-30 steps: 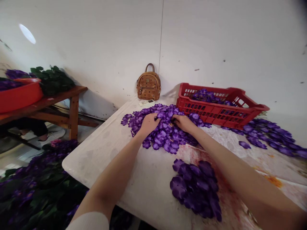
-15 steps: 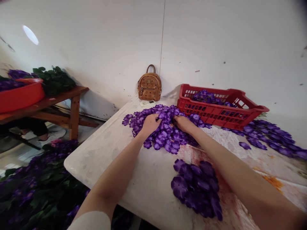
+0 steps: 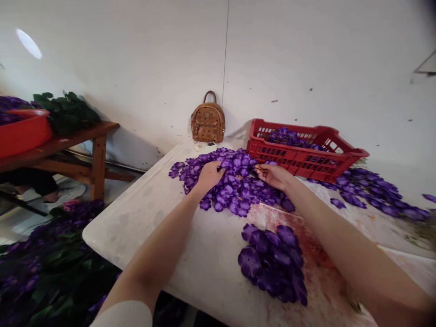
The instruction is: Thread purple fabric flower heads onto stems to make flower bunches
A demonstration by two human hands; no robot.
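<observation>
Grip of the right hand (image 3: 274,175) is pinched nearly closed on an orange bit (image 3: 260,168), too small to make out, at the right side of the purple heap (image 3: 231,190). Left hand (image 3: 210,176) curls over the heap's left side; whether it holds a bloom, I cannot tell. The heap lies on the tabletop (image 3: 146,218), between the red crate (image 3: 296,157) and a nearer, darker cluster (image 3: 272,263).

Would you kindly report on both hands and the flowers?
Left hand on purple flower pile; right hand at its right side, pinching something small. Red crate close behind, blocking neither.
</observation>
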